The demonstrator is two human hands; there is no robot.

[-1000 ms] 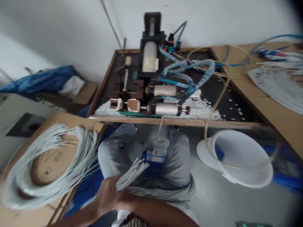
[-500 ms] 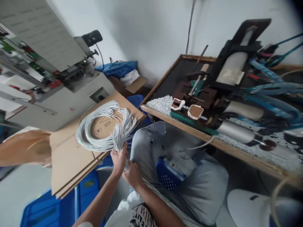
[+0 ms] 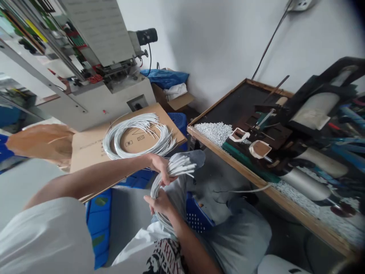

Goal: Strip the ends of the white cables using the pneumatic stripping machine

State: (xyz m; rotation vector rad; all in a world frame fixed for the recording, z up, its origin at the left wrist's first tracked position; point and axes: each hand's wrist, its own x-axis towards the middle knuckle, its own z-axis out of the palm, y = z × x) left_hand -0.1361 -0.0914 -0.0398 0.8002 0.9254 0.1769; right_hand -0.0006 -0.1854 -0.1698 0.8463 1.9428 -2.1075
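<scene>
My left hand point(image 3: 162, 167) is wrapped round a bundle of white cables point(image 3: 181, 166) just below its cut ends, which fan out to the right over my knee. Lower down, my right hand point(image 3: 160, 201) grips the same bundle, with the thumb and fingers partly round it. From there the cables run down along my lap, behind my right forearm. A coiled bundle of white cables point(image 3: 114, 142) lies on flattened cardboard point(image 3: 88, 148) beyond my left arm.
A wood-edged bench point(image 3: 230, 160) on the right carries a clamping machine point(image 3: 308, 160) and white scraps point(image 3: 213, 131). A grey machine point(image 3: 99, 102) stands at the left. Blue baskets point(image 3: 196, 213) are below, and an open carton point(image 3: 179, 101) is by the wall.
The bundle's cut ends have moved right, away from the coil, and now point right instead of up. My left forearm has swung across the cardboard's front. The view has shifted left.
</scene>
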